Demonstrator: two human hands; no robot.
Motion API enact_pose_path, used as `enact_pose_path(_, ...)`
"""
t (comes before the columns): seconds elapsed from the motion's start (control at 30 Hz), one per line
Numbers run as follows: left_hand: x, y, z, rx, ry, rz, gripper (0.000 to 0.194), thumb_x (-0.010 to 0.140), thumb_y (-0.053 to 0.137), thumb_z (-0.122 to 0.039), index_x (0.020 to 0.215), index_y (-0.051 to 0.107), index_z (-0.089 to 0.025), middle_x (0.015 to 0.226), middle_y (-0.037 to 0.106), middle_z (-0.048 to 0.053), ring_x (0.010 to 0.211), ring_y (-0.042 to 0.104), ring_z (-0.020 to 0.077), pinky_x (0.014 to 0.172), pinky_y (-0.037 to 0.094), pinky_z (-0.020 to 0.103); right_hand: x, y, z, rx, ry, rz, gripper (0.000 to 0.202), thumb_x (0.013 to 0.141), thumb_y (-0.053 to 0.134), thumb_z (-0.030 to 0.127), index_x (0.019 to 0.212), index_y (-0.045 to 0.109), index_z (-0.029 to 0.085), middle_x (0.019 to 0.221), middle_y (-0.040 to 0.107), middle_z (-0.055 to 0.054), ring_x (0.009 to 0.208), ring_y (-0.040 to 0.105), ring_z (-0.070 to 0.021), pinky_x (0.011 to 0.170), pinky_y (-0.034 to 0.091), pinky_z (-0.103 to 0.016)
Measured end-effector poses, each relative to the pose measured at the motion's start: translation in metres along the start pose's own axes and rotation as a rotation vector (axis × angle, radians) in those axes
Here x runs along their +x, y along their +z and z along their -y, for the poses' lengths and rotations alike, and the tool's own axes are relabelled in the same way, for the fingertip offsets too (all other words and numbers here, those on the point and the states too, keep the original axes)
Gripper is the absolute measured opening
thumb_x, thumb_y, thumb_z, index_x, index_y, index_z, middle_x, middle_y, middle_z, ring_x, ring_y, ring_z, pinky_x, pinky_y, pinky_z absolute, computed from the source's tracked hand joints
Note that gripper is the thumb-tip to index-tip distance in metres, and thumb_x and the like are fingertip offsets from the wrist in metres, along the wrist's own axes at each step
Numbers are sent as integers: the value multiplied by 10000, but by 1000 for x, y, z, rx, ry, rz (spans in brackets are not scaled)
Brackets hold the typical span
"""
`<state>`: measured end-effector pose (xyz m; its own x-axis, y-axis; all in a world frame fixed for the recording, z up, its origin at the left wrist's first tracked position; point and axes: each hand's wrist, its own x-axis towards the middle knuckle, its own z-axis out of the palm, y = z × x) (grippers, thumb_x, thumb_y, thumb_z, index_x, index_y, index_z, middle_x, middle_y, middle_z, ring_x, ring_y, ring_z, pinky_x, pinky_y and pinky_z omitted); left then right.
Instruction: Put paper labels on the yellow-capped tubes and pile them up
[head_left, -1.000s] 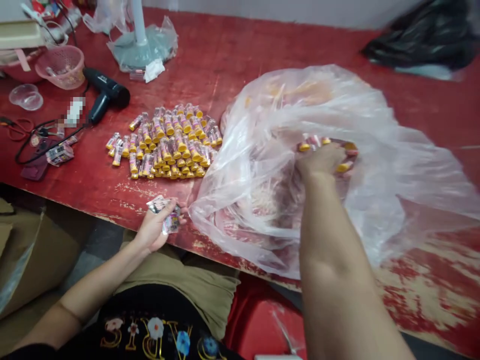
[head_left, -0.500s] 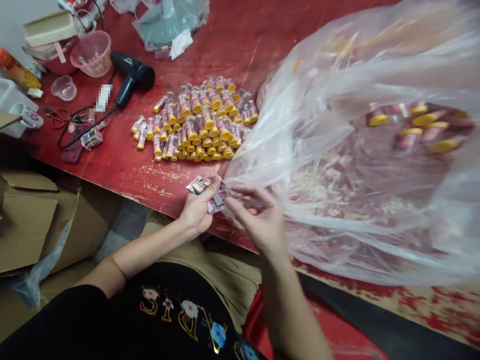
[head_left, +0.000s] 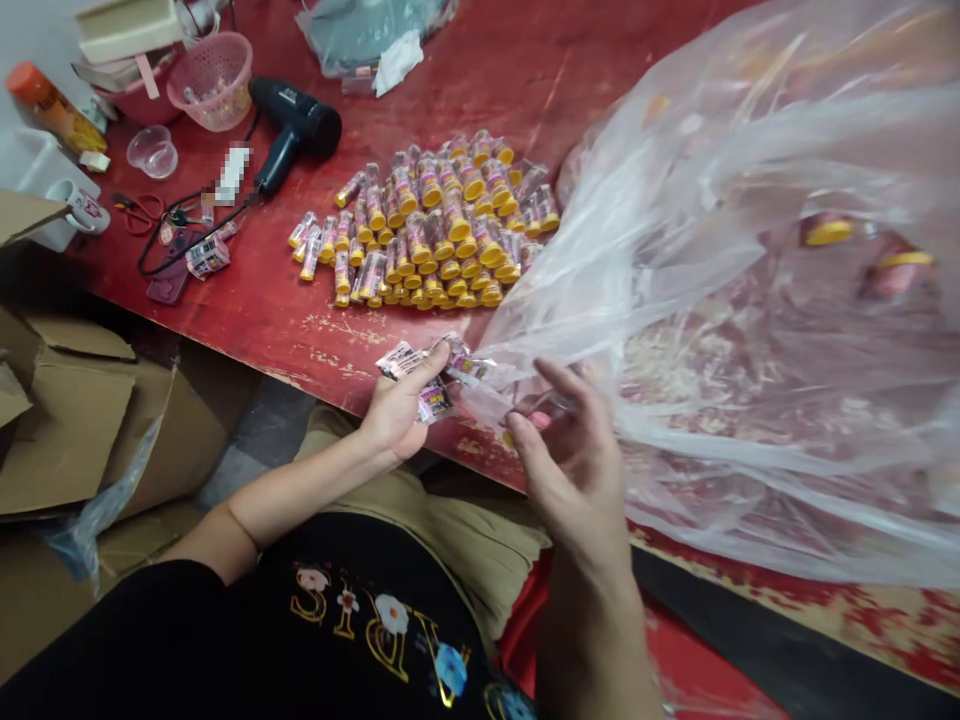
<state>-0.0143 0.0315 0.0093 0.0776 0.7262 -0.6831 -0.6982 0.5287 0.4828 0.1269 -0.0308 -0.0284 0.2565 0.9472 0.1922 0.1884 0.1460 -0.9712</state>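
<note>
My left hand (head_left: 399,408) is closed on a few printed clear plastic sleeves (head_left: 433,402), the thumb pressed on top and the ends fanning out. Close by on the right, my right hand (head_left: 576,460) has its index finger raised away from the thumb. A small tube (head_left: 538,421), pink with a bit of yellow at one end, sits within that hand's curled fingers, mostly hidden. Beyond both hands lies a stacked pile of yellow-capped tubes (head_left: 431,240) in printed sleeves. A large clear plastic bag (head_left: 675,330) spreads beside my right hand, with more yellow-capped tubes inside.
On the worn red table (head_left: 247,310) are a black hair dryer (head_left: 296,130), a pink basket (head_left: 210,85), red-handled scissors (head_left: 141,214), a white mug (head_left: 75,208) and an orange-capped bottle (head_left: 56,108). Cardboard boxes (head_left: 82,420) stand below the table's left edge.
My right hand has drawn away to the right from the sleeves, its index finger lifting. The left hand keeps its hold on them. The whole view has shifted slightly.
</note>
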Motion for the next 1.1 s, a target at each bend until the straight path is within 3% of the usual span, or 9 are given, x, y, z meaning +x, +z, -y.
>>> enact_pose_path(0.1, 0, -1, -2, -6, 6, -13, 280, 715, 983, -249, 830, 751, -143, 798, 737, -11, 683, 655, 106, 751, 535, 262, -13, 1, 8, 49, -17, -122, 565, 878, 865, 321, 1409, 672, 289, 1032, 721, -28, 924, 722, -169, 857, 630, -332)
enact_pose_path(0.23, -1, -4, 2, 8, -13, 11, 338, 707, 995, -299, 865, 738, -146, 814, 737, -18, 660, 641, 95, 725, 532, 262, -15, 4, 10, -103, -255, -199, 286, 872, 849, 189, 1148, 787, 230, 1035, 777, -58, 964, 751, -215, 891, 629, -391)
enact_pose_path(0.33, -4, -6, 4, 16, -46, 59, 394, 676, 1014, -329, 861, 718, -147, 797, 732, -19, 659, 656, 101, 705, 546, 257, -10, 3, 7, -251, -421, -161, 369, 878, 832, 139, 1228, 789, 250, 1067, 784, -60, 968, 749, -211, 876, 629, -376)
enact_pose_path(0.47, -8, -7, 7, 54, -54, 107, 431, 654, 1026, -341, 880, 718, -141, 829, 754, -3, 670, 680, 112, 692, 571, 259, -9, 1, 6, -375, -513, -183, 473, 886, 838, 164, 1339, 747, 266, 1080, 763, -68, 952, 731, -206, 848, 622, -357)
enact_pose_path(0.63, -10, -6, 10, 71, -3, 125, 464, 650, 1026, -396, 883, 718, -139, 824, 757, 3, 666, 694, 121, 784, 625, 308, -15, -1, 2, -389, -421, -112, 605, 957, 758, 258, 1533, 569, 260, 1198, 701, -122, 1043, 699, -257, 917, 619, -444)
enact_pose_path(0.73, -15, -4, 12, 75, 16, 128, 496, 611, 1043, -407, 862, 708, -141, 810, 747, -3, 676, 693, 122, 821, 636, 325, -17, 1, -5, -319, -420, -110, 679, 947, 765, 273, 1573, 503, 277, 1203, 675, -115, 1027, 704, -255, 882, 631, -428)
enact_pose_path(0.87, -20, -1, 12, 75, 8, 121, 528, 595, 1051, -336, 984, 748, -148, 900, 771, 2, 734, 715, 132, 807, 635, 323, -21, 4, -9, -338, -423, -201, 662, 937, 764, 219, 1553, 526, 279, 1226, 684, -115, 1096, 717, -257, 937, 629, -421)
enact_pose_path(1.0, -17, 1, 7, 22, 26, 69, 400, 700, 994, -237, 1004, 746, -156, 871, 761, -4, 790, 747, 147, 834, 622, 302, -26, 6, -4, -212, -344, -110, 607, 928, 771, 225, 1494, 557, 261, 1187, 728, -120, 1055, 760, -263, 909, 663, -426)
enact_pose_path(1.1, -14, 0, 4, 40, -22, 70, 344, 742, 965, -220, 998, 744, -156, 926, 782, 27, 869, 781, 192, 841, 627, 323, -26, 7, 3, -120, -353, -222, 582, 886, 818, 190, 1419, 593, 254, 1154, 757, -106, 983, 791, -255, 854, 688, -416)
